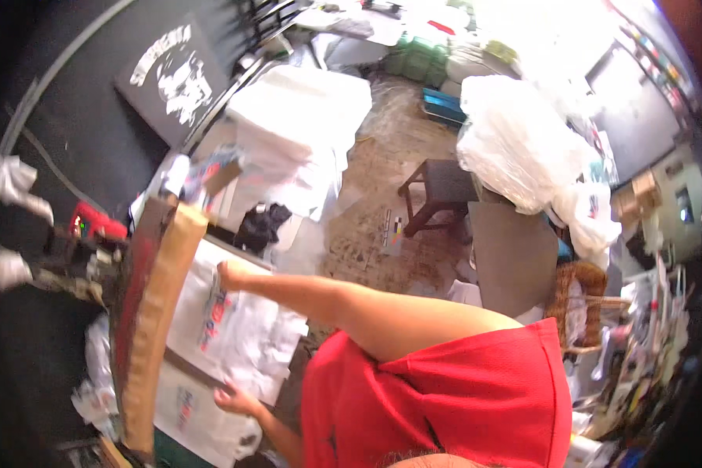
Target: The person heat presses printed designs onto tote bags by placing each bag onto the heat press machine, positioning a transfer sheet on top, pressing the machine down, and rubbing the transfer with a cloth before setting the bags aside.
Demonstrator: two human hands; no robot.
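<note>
A white fabric piece (242, 335) with a red and blue print lies flat below me. My right hand (230, 274) reaches out from my red sleeve (460, 390) and rests at the fabric's upper edge; blur hides its fingers. My left hand (235, 401) lies lower down on the same fabric, fingers spread and nothing held. Just to the left of both hands, a long frame (157, 312) with brown taped edges stands tilted up.
A black printed shirt (173, 76) lies on a dark surface at the upper left. Stacks of white fabric (296, 132), full white plastic bags (515, 148), a small dark stool (444, 191), a wicker basket (581, 300) and a red tool (93, 222) stand around.
</note>
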